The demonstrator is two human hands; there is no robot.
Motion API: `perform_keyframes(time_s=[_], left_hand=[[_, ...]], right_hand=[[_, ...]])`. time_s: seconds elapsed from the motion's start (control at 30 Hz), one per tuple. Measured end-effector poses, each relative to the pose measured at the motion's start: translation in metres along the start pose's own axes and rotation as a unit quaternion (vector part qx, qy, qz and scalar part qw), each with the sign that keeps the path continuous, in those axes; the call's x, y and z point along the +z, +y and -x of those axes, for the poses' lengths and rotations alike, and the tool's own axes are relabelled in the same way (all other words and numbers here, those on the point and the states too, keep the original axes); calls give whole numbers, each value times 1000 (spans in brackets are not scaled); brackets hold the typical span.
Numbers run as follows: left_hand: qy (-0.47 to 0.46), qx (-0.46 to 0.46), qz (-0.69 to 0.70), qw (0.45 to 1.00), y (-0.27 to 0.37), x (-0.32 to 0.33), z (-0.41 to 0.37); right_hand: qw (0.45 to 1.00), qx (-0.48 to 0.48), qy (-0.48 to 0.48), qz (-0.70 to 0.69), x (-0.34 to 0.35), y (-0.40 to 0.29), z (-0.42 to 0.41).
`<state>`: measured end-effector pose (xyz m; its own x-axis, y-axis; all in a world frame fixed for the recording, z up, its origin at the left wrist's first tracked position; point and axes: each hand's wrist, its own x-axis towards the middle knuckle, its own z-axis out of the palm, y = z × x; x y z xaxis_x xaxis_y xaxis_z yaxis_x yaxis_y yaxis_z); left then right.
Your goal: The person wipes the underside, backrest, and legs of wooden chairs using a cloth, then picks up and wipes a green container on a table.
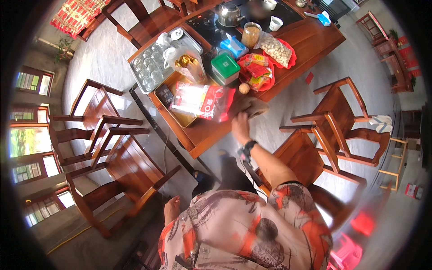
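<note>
At the near edge of the wooden table, my right hand (240,127) grips a brown cloth (255,107); both are blurred, and the cloth hangs partly over the edge. A dark band with a small device sits on that wrist. Just left of the cloth lies a clear and red plastic pack of disposable cups (199,101), across a gold-coloured tray (186,123). Beyond the cloth rests a small round tan thing (244,88). My left hand (172,208) hangs low by my side, away from the table, fingers loosely bent, with nothing seen in it.
The wooden table (310,44) also bears a metal tray of glass cups (145,88), a green-lidded box (225,65), red dishes of packaged snacks (257,72), a glass jar (251,35) and a steel kettle (229,16). Wooden armchairs (131,162) (300,158) stand on both sides.
</note>
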<state>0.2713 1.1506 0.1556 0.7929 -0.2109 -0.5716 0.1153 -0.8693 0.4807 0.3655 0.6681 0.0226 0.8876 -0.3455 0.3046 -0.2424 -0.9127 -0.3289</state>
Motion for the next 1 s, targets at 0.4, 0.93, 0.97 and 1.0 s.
perform_keyframes(time_s=[0.4,0.93,0.97,1.0], left_hand=[[48,36,-5,998,28,-26,-35],[29,129,-24,991,-42,-42,-46],[44,150,-23,987,-49,-42,-50],[58,168,-20,984,-52,-42,-49]], right_hand=[[988,-14,-106,-110,-25,-18,-75],[923,-332,-159,-112,41,-131,25],[929,-320,-151,-109,46,-137,16],[932,-310,-145,-120,44,-144,12]])
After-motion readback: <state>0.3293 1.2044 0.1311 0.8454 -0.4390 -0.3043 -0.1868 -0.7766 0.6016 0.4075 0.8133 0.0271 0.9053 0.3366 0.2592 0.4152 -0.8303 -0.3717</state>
